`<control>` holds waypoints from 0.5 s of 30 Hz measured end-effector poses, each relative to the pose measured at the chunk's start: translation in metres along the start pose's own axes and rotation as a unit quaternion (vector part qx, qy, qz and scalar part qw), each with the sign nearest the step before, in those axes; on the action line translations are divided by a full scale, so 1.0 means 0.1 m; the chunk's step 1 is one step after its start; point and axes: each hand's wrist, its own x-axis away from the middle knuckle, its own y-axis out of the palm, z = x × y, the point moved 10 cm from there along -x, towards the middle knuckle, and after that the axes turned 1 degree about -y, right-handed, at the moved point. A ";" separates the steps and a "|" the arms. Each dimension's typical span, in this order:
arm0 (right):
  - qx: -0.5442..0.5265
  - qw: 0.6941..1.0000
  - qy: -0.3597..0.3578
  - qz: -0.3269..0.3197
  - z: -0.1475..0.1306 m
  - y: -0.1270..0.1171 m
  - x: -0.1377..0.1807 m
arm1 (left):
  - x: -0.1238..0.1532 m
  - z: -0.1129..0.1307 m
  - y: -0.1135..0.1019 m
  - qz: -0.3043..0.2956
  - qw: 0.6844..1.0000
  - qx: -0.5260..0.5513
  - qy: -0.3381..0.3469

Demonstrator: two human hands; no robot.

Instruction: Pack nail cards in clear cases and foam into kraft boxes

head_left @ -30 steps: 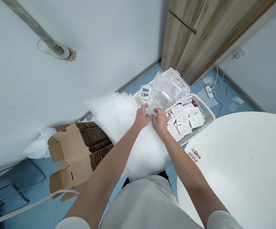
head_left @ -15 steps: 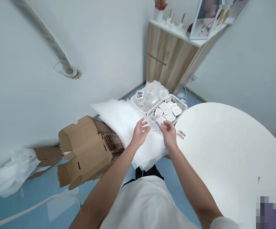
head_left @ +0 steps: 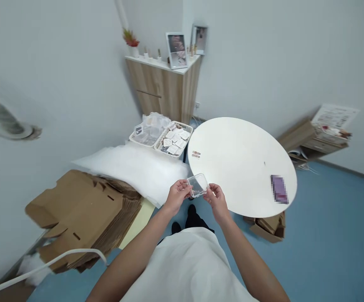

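Note:
A clear plastic box (head_left: 197,185) is held between my two hands, in front of my body at the near left rim of the round white table (head_left: 232,167). My left hand (head_left: 177,196) pinches its left edge. On the opposite side, my right hand (head_left: 217,201) grips the lower right corner. Beyond them, a small card of press-on nails (head_left: 196,154) lies on the table. One white basket (head_left: 156,147) holds many white cards, and the basket beside it (head_left: 134,138) is heaped with clear plastic boxes (head_left: 152,128).
White foam sheets (head_left: 131,161) and stacked flat cardboard boxes (head_left: 84,218) lie to my left. A wooden cabinet (head_left: 159,88) fills the corner. On the table's right is a pixelated purple object (head_left: 279,189); an open carton (head_left: 269,228) stands below. A white tube (head_left: 71,253) curves at lower left.
My view has swung right and shows more of the table. My hands have moved back from the baskets, and the clear box is now plainly visible between them.

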 end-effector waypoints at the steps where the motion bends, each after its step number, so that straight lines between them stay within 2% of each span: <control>1: -0.010 1.000 0.004 0.009 0.02 -0.11 0.06 | 0.02 -0.07 0.13 -0.017 1.000 0.005 -0.010; 9: -0.056 0.992 -0.023 0.111 0.08 -0.96 0.29 | 0.07 -0.67 1.01 -0.107 0.989 -0.042 -0.091; 12: -0.061 0.988 -0.024 0.136 0.00 -1.33 0.28 | -0.02 -0.77 1.29 -0.133 0.981 -0.111 -0.089; 15: -0.047 0.991 -0.012 0.124 -0.12 -1.67 0.21 | -0.21 -0.73 1.52 -0.121 0.976 -0.176 -0.052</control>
